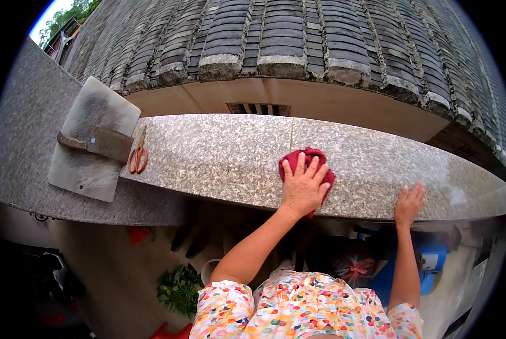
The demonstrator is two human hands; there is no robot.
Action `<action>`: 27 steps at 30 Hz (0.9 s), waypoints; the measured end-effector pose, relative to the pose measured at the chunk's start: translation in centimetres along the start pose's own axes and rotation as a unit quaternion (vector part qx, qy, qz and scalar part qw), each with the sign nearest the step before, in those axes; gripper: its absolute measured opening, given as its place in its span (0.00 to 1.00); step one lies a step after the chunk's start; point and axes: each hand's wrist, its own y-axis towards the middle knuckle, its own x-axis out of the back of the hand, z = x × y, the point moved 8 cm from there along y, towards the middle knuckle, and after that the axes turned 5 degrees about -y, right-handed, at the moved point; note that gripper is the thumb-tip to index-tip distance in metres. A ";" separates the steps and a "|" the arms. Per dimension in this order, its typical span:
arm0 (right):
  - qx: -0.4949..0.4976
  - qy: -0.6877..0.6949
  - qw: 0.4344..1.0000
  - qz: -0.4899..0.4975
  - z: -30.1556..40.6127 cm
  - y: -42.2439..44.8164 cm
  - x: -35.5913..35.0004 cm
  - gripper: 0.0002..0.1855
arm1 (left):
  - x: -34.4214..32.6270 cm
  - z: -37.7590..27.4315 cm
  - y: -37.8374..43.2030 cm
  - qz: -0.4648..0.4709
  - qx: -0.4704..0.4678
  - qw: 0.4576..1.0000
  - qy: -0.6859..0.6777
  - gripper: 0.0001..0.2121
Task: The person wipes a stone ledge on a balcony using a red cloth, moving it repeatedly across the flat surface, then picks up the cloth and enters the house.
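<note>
My left hand (302, 191) presses a crumpled dark red cloth (287, 162) against the speckled granite ledge (219, 152), its fingers spread over the fabric. Farther right, my right hand (409, 205) rests on the front part of the same ledge with no object in it. At the ledge's left end lie scissors (138, 157) with orange-red handles, blades pointing away from me. Beside them a worn, pale cutting board (96, 178) lies partly across the corner, and a cleaver (109, 143) with a brown handle rests on it.
Beyond the ledge slopes a grey tiled roof (282, 38). A darker granite slab (20, 152) adjoins at left. Below are leafy greens (179, 290), a pale bucket (209, 271), a tied plastic bag (354, 269) and a blue container (434, 258).
</note>
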 end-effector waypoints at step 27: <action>-0.015 0.002 0.999 0.038 0.2 -0.3 0.2 0.27 | 11.3 34.6 -3.2 0.008 0.505 0.845 0.177 0.25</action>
